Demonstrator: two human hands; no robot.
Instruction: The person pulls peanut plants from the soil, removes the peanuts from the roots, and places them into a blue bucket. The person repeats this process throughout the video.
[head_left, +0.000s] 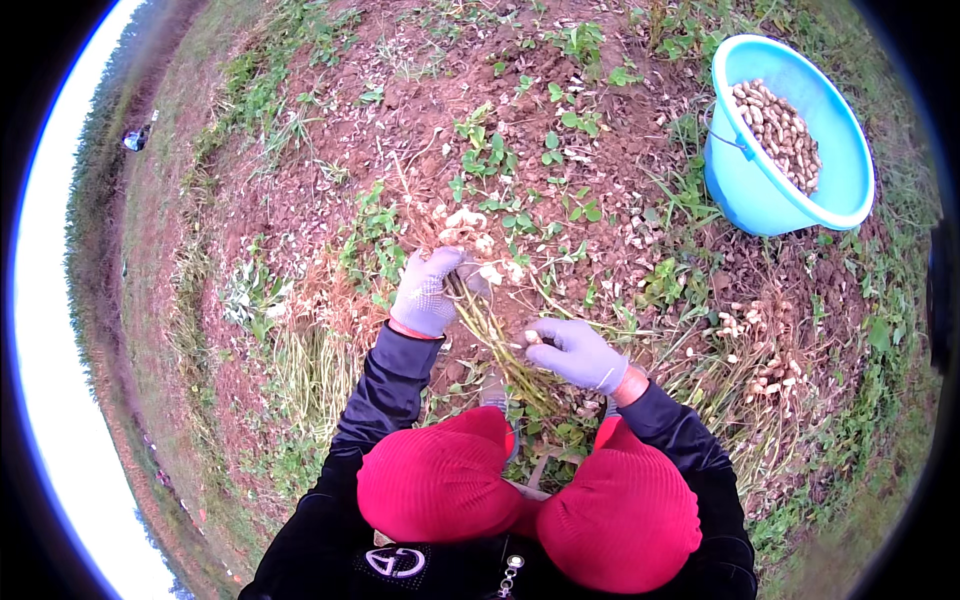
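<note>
My left hand (433, 291), in a pale grey dotted work glove, is closed around the stems of a pulled peanut plant (491, 334). Pale peanut pods (465, 225) and thin roots hang out beyond that fist, and the stalks run back towards my knees. To the right of the stalks, my right hand (574, 351), gloved likewise, pinches a single peanut pod (532, 337) between thumb and fingers. A light blue plastic bucket (799, 214), part filled with loose peanuts (776, 135), stands tilted in view at the upper right.
More uprooted peanut plants with pods (769, 349) lie right of my right hand. A heap of stripped-looking stalks (311, 364) lies to the left. Reddish soil (510, 67) carries low green weeds (484, 157). My red-trousered knees (442, 480) are close below the hands.
</note>
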